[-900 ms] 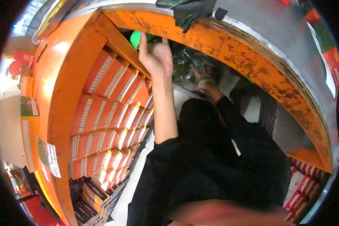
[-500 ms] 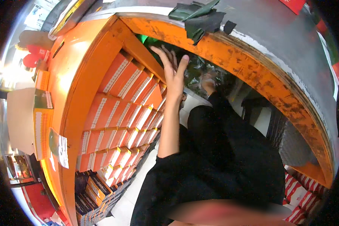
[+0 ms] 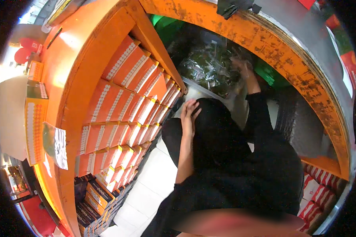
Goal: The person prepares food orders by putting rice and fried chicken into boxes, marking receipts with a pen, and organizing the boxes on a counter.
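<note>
My left hand (image 3: 190, 114) lies on my black-clad knee (image 3: 209, 114), its fingers slightly bent and holding nothing. Deeper under the counter, my right hand (image 3: 244, 68) reaches into a heap of clear plastic packets (image 3: 211, 65) with a crinkled, shiny look. Dark and greenish contents show through the plastic. The right fingers are blurred and partly lost among the packets, so their grip does not show. A pale rim (image 3: 203, 87) runs along the near side of the heap.
An orange wooden counter frame (image 3: 241, 29) arches over my arms. Stacked orange boxes (image 3: 118, 102) fill the shelf at left, above dark boxes (image 3: 97, 197). Red-and-white packages (image 3: 316, 193) sit at lower right. White floor tiles (image 3: 146, 185) lie beside my legs. Something green (image 3: 267, 73) stands behind the right hand.
My left hand has come down from near the counter's frame onto my knee. My right hand has shifted right among the packets. The view has tilted, showing more of the heap.
</note>
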`<state>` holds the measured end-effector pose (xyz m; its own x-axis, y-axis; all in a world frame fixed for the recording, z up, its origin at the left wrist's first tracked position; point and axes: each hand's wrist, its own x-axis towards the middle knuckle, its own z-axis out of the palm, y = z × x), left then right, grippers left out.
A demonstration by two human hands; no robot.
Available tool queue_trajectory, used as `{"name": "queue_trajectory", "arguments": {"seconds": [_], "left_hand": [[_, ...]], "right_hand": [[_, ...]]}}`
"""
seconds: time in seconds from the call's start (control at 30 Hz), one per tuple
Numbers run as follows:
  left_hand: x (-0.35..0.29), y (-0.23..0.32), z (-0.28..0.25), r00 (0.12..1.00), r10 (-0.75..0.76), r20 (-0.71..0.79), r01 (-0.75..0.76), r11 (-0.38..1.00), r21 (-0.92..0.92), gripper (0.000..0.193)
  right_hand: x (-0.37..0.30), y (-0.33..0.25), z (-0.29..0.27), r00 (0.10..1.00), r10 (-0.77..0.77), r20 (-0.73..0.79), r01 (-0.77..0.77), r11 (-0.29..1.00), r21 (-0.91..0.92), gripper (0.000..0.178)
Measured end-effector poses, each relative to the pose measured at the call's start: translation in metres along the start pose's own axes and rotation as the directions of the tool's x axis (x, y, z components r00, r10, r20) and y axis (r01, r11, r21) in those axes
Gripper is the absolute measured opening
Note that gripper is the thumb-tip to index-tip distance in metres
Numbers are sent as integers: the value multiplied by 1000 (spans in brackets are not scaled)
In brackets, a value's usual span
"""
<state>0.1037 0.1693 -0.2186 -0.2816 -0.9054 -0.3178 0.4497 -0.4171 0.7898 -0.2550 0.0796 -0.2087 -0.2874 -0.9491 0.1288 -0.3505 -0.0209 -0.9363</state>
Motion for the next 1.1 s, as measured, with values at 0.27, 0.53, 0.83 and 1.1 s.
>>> {"name": "queue_trajectory", "arguments": {"seconds": [0.27,0.53,0.83,1.1], "left_hand": [[102,0,134,950,-67,304,238,785,-572,75],[-60,70,77,991,-2,-134,-48,930,-364,80],[-199,399,240,916,303,-264,-358,914,-193,70],[15,714,346,925,356,135,-311,911,-270,83]], "right_hand": [[-16,67,-2,996,91,12,-92,994,65,35],[-132,-96,50,922,241,303,-135,934,-332,33],[-46,-488,0,834,-78,546,269,921,-280,32],[213,-753,-35,725,-535,433,654,731,-192,33]]}}
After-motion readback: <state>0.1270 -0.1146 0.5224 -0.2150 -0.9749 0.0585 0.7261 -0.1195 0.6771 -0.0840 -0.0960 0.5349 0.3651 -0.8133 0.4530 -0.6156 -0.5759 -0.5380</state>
